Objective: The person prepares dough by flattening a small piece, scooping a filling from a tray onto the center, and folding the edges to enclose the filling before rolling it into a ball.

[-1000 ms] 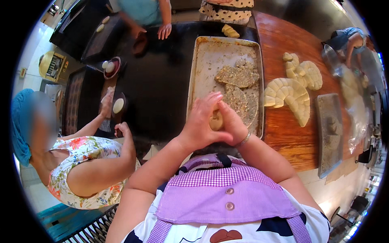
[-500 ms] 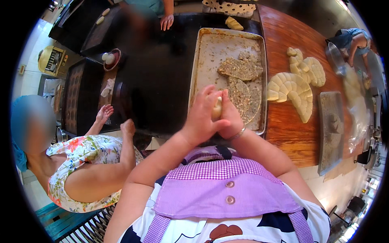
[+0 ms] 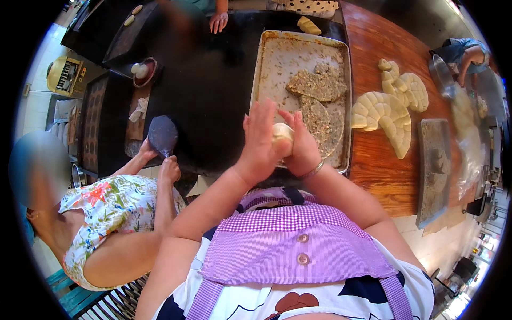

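Note:
A pale lump of dough (image 3: 281, 136) is pressed between my two palms above the near end of a metal baking tray (image 3: 272, 58). My left hand (image 3: 260, 140) stands upright with fingers straight, flat against the dough. Cupped on the other side is my right hand (image 3: 302, 144), with a thin bracelet at the wrist. The tray holds flat seed-coated dough pieces (image 3: 319, 98) and a scatter of seeds.
Fan-shaped scored dough pieces (image 3: 392, 109) lie on the wooden table to the right, beside a second narrow tray (image 3: 434, 165). A person in a flowered top sits at my left, holding a dark bag (image 3: 162, 135). Another person's hand (image 3: 218, 21) rests at the far edge.
My hands have rubbed the dough between the palms, the left hand sliding up with fingers straightened. The person at the left now holds a dark bag.

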Demonstrator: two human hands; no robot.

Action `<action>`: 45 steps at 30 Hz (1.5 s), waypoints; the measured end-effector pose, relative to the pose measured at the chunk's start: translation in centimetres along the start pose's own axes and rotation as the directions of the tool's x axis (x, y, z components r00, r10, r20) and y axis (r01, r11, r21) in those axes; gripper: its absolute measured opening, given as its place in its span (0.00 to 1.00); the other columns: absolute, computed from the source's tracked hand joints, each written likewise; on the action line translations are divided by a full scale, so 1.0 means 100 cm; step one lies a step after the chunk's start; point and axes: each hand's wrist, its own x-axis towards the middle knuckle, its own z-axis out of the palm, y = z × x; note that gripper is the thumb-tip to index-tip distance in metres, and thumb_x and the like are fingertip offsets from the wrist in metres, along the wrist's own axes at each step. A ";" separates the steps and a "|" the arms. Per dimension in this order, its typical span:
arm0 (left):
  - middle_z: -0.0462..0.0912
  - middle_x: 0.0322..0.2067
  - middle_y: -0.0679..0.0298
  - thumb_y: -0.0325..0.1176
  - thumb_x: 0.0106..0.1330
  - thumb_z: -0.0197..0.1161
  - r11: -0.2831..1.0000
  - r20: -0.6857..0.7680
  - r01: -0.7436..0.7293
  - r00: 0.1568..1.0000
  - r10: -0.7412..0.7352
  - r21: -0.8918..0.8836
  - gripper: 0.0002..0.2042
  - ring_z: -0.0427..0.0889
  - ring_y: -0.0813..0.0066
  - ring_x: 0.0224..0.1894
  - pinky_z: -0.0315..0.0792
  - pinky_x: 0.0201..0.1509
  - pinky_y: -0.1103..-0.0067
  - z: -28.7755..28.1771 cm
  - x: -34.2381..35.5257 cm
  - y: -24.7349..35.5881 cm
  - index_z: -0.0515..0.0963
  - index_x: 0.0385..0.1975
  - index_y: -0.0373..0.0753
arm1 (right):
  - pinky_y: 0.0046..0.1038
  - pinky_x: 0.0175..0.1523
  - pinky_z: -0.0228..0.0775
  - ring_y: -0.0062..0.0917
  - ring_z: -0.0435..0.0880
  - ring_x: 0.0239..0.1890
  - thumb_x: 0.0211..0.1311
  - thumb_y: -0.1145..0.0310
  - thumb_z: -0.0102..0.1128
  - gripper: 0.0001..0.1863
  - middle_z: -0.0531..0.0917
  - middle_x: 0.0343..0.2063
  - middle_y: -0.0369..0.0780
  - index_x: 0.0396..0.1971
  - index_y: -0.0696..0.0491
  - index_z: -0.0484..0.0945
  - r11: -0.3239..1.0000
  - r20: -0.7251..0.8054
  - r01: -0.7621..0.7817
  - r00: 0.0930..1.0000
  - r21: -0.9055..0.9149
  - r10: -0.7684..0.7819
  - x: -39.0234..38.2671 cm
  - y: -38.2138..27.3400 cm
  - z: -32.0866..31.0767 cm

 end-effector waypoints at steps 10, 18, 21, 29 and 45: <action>0.83 0.36 0.60 0.36 0.75 0.44 0.872 -0.076 0.414 0.892 -0.446 -0.261 0.17 0.80 0.72 0.41 0.74 0.47 0.75 0.006 -0.003 -0.043 0.80 0.35 0.34 | 0.40 0.69 0.54 0.32 0.65 0.66 0.72 0.41 0.40 0.38 0.66 0.64 0.42 0.71 0.51 0.50 0.986 -0.245 -0.119 0.965 -0.113 0.089 0.012 0.018 -0.014; 0.69 0.62 0.51 0.51 0.73 0.50 0.936 -0.284 0.333 0.914 -0.289 0.118 0.29 0.66 0.59 0.65 0.59 0.67 0.72 -0.095 0.110 -0.169 0.67 0.60 0.30 | 0.29 0.57 0.69 0.28 0.78 0.49 0.65 0.69 0.59 0.17 0.80 0.46 0.44 0.50 0.60 0.73 0.617 -0.488 0.094 0.524 -0.782 -0.698 -0.013 -0.045 -0.217; 0.59 0.68 0.51 0.43 0.70 0.59 0.925 -0.202 0.168 0.974 -0.102 0.342 0.30 0.58 0.57 0.70 0.56 0.70 0.70 -0.080 0.109 -0.164 0.61 0.65 0.32 | 0.30 0.56 0.71 0.31 0.79 0.50 0.56 0.73 0.62 0.25 0.79 0.47 0.43 0.55 0.59 0.69 0.677 -0.651 0.001 0.274 -0.736 -0.708 -0.021 -0.072 -0.299; 0.63 0.65 0.52 0.26 0.62 0.61 0.956 0.173 0.151 0.965 -0.198 0.252 0.20 0.64 0.55 0.67 0.58 0.69 0.68 0.004 -0.015 -0.084 0.72 0.56 0.35 | 0.28 0.57 0.71 0.31 0.80 0.53 0.39 0.67 0.71 0.42 0.79 0.52 0.48 0.59 0.61 0.67 0.589 -0.614 -0.230 0.495 -0.775 -0.615 0.015 -0.123 -0.350; 0.69 0.59 0.53 0.23 0.58 0.62 0.949 0.567 0.313 0.775 -0.279 0.039 0.18 0.66 0.53 0.65 0.61 0.68 0.68 0.071 -0.058 -0.034 0.75 0.50 0.38 | 0.32 0.67 0.62 0.38 0.67 0.64 0.40 0.81 0.63 0.30 0.70 0.59 0.46 0.50 0.54 0.76 0.277 -0.355 -0.233 0.739 -0.932 -0.573 -0.187 -0.050 -0.349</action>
